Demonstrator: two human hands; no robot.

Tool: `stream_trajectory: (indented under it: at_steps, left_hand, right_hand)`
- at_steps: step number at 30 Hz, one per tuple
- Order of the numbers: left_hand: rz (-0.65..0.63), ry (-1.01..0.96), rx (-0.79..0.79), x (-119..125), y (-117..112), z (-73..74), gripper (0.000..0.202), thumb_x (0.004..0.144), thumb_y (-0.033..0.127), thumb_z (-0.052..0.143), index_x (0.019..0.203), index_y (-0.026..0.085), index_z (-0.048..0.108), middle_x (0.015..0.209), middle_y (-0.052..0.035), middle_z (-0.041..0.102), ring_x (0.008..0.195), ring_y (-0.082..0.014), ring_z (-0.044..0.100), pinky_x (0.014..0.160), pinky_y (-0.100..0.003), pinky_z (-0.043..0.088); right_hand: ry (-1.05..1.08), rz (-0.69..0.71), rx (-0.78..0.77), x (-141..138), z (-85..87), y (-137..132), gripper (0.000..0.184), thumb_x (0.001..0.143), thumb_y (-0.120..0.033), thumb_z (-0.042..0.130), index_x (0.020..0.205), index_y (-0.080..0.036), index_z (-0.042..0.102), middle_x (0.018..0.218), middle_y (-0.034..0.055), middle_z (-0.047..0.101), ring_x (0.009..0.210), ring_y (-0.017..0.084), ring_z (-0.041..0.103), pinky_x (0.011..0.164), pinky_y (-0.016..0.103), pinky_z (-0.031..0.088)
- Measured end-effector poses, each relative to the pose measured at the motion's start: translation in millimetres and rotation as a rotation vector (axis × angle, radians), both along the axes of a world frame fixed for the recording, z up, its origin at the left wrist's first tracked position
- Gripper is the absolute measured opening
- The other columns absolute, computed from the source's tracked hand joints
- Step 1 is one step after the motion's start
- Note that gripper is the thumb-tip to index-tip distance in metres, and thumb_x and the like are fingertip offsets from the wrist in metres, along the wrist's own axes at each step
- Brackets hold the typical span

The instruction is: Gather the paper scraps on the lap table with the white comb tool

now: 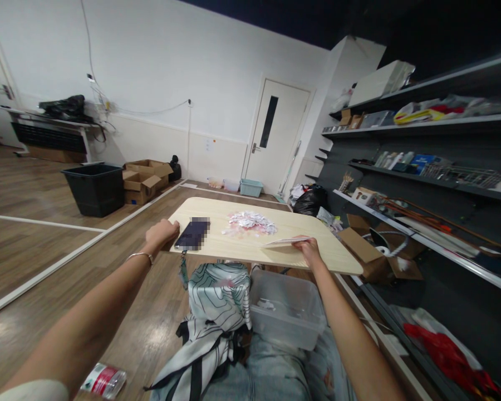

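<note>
Two hands have hold of the table [217, 210], a small pale wooden top with rounded corners, held out in front of the person above their lap. The left hand [161, 233], a thin bangle [141, 256] on its wrist, is clenched round the table's near left corner. The right hand [310, 250] is closed over the near edge towards the right. Its fingers lie against a flat card [286, 241] at that edge, and I cannot tell whether it also pinches the card.

On the table, just beside the left hand, lies a dark phone [192, 234]. Farther in, at the middle of the top, sits a pile [250, 223] of small pink and white packets.

Under the table's near edge, a clear tub [286, 312] rests on the person's knees. To the left of the tub is a bag [219, 301] of green-lined white cloth with black straps. A bottle [104, 381] with a red label lies on the wood floor, well to the near left of the table.

Beyond the table's far left corner stand a black bin [95, 188] and open boxes [144, 178]. Behind its far edge is a white door [275, 133], with a blue basket [251, 187] by the wall. Dark shelves [421, 167], full of goods, run along the table's right side, with a black sack [311, 199] at their far end.
</note>
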State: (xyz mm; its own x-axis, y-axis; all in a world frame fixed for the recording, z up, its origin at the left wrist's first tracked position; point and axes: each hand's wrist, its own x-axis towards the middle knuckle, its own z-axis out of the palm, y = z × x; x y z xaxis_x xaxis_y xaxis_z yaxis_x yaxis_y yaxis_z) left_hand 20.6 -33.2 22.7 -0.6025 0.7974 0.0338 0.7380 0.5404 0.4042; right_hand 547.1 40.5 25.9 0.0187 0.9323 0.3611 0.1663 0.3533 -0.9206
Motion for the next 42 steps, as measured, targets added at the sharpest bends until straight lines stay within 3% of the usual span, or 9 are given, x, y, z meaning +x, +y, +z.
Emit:
stream_trajectory:
  at_steps: [9, 17, 22, 32, 42]
  left_hand:
    - [0.006, 0.000, 0.017, 0, 0, -0.5, 0.071, 0.092, 0.055, 0.037, 0.127, 0.002, 0.069, 0.119, -0.0315, 0.072, 0.110, -0.0445, 0.070, 0.087, -0.049, 0.053]
    - [-0.007, -0.007, 0.010, 0, 0, -1.4, 0.072, 0.093, 0.054, 0.033, 0.128, 0.001, 0.068, 0.120, -0.0319, 0.072, 0.111, -0.0447, 0.070, 0.088, -0.050, 0.053]
    - [-0.003, 0.000, 0.010, 1, 0, -0.1, 0.070, 0.092, 0.052, 0.035, 0.126, 0.001, 0.068, 0.119, -0.0323, 0.072, 0.110, -0.0435, 0.070, 0.087, -0.049, 0.053]
    - [-0.014, -0.002, 0.008, 1, -2, 1.7, 0.069, 0.093, 0.052, 0.035, 0.127, 0.002, 0.069, 0.120, -0.0310, 0.072, 0.112, -0.0435, 0.070, 0.087, -0.047, 0.053]
    - [-0.005, -0.008, 0.006, 0, -1, 0.0, 0.068, 0.092, 0.053, 0.038, 0.127, 0.003, 0.069, 0.119, -0.0313, 0.072, 0.111, -0.0425, 0.071, 0.088, -0.046, 0.054]
  right_hand:
    - [0.086, -0.067, -0.023, -1, -3.1, 6, 0.017, 0.048, -0.031, 0.077, 0.056, -0.021, 0.065, 0.060, 0.0023, 0.070, 0.063, 0.022, 0.064, 0.069, 0.036, 0.055]
    - [0.078, -0.075, 0.041, 0, -7.1, 12, 0.025, 0.054, -0.040, 0.079, 0.062, -0.023, 0.063, 0.060, -0.0002, 0.070, 0.065, 0.022, 0.066, 0.073, 0.040, 0.059]
    - [0.092, -0.091, 0.001, 1, -8.2, 13, 0.023, 0.052, -0.038, 0.078, 0.059, -0.022, 0.063, 0.061, 0.0005, 0.071, 0.064, 0.021, 0.065, 0.073, 0.038, 0.058]
    - [0.006, -0.090, 0.068, -3, -4.4, 7, 0.024, 0.055, -0.044, 0.076, 0.059, -0.022, 0.068, 0.064, 0.0046, 0.073, 0.067, 0.023, 0.065, 0.068, 0.036, 0.053]
    - [-0.009, -0.045, 0.021, -3, 0.7, 2, 0.013, 0.052, -0.033, 0.070, 0.056, -0.021, 0.066, 0.062, 0.0037, 0.071, 0.062, 0.021, 0.061, 0.063, 0.033, 0.049]
